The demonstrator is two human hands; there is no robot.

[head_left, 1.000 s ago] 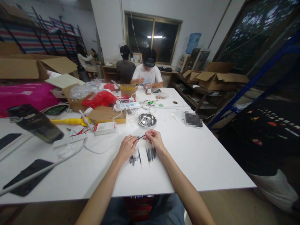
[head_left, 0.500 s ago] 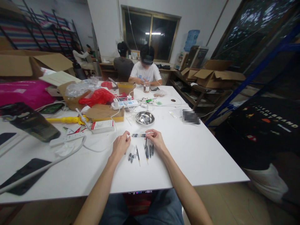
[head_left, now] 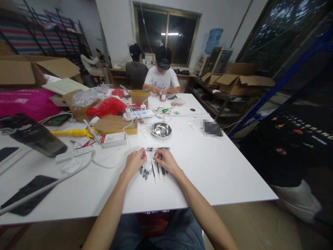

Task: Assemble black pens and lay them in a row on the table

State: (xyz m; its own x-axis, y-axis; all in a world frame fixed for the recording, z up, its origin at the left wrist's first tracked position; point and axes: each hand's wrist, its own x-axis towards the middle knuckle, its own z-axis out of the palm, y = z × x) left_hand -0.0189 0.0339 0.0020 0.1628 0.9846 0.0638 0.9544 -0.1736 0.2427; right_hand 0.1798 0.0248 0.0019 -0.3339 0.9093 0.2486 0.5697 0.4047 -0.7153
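Observation:
My left hand (head_left: 136,161) rests on the white table with fingers curled in a pinch. Anything inside it is hidden. My right hand (head_left: 166,160) is opposite, thumb and forefinger drawn together. A thin black refill (head_left: 158,169) with a yellow tip shows right below those fingertips; whether they touch it is unclear. Left of it lies another black refill (head_left: 153,170). Clear pen barrels (head_left: 147,170) are grouped beside my left hand. Several dark pen parts (head_left: 163,171) lie partly under my right hand. Just beyond both hands, pens (head_left: 158,149) lie crosswise.
A shiny metal bowl (head_left: 161,134) holding small parts stands ahead. To the left are a white-and-red box (head_left: 113,139), a cardboard tray (head_left: 117,125), a power strip (head_left: 139,114) and cables. A co-worker in a white shirt (head_left: 162,81) sits across the table.
My right hand has moved left and nearer to me, off the crosswise pens. Another black refill now shows under its fingertips. My left hand has shifted slightly right.

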